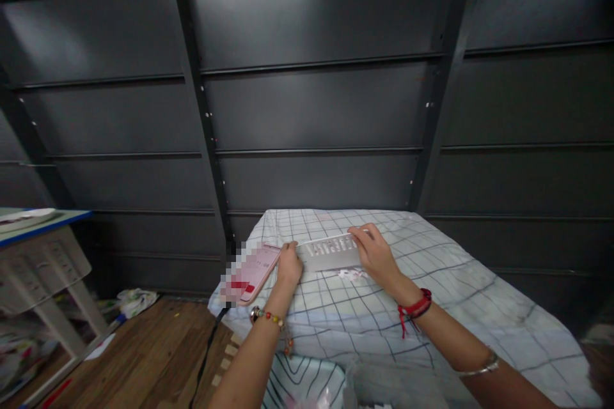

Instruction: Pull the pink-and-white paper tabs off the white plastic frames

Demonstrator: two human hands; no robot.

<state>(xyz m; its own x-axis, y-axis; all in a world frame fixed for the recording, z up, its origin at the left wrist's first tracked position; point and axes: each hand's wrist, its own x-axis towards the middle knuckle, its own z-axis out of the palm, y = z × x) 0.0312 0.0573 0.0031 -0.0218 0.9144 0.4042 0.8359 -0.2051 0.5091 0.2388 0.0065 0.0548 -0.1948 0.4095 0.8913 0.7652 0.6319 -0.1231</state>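
My left hand [290,264] is closed on the left end of a flat silver-grey card [330,262]. Along the card's upper part runs a row of small, pale, shiny pieces [332,246], too small to name for sure. At the other end, my right hand [377,257] pinches the card by its upper right corner. The card is tilted just above a white checked cloth [407,281]. Some small whitish bits [352,275] lie on the cloth below the card's lower edge. Left of my left hand lies a pink-edged phone [259,268] with a lit screen.
A black cable [211,339] hangs from the phone's end. Below the cloth's near edge stand a striped container [307,367] and a translucent bin [393,383]. A blue-edged desk [52,225] stands left on the wooden floor [144,345]. Dark panelled wall [316,108] rises behind.
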